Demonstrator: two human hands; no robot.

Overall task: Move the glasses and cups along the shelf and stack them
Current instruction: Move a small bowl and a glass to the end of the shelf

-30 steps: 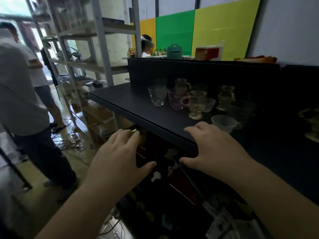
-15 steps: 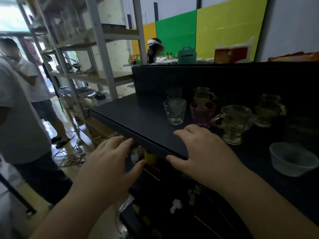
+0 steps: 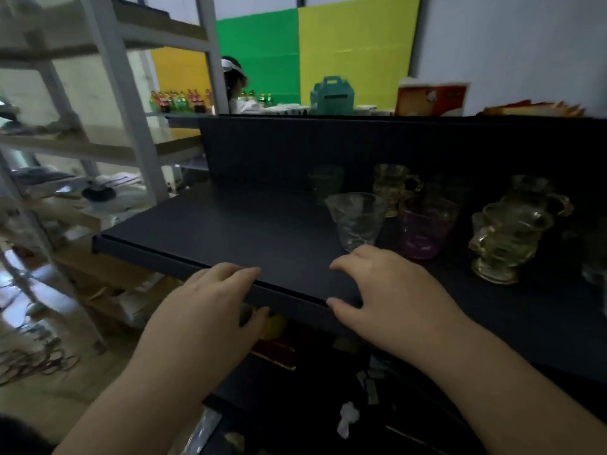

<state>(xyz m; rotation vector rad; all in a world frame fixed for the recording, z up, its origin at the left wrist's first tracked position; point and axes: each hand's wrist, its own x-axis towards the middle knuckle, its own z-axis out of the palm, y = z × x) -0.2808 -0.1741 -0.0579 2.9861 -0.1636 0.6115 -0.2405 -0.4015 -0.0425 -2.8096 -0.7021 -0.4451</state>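
Observation:
A dark shelf [image 3: 230, 231] carries several glasses on its right half. A clear tumbler [image 3: 356, 220] stands nearest, with a purple glass [image 3: 425, 226] to its right. Amber handled cups [image 3: 505, 239] stand further right, and one more amber cup [image 3: 392, 187] is behind the tumbler. My right hand [image 3: 391, 297] hovers over the shelf's front edge, fingers loosely bent, holding nothing, its fingertips just short of the clear tumbler. My left hand [image 3: 203, 310] is at the front edge with its fingertips over the lip, also holding nothing.
A dark back panel [image 3: 328, 146] rises behind the glasses. White metal racking [image 3: 131, 103] stands to the left. A person [image 3: 235, 83] sits in the background by coloured wall panels. Clutter lies on the lower level below the shelf.
The view has drawn closer to the shelf and the glasses appear larger. Both hands have moved forward and up to the shelf's front edge, the right one nearing the clear tumbler.

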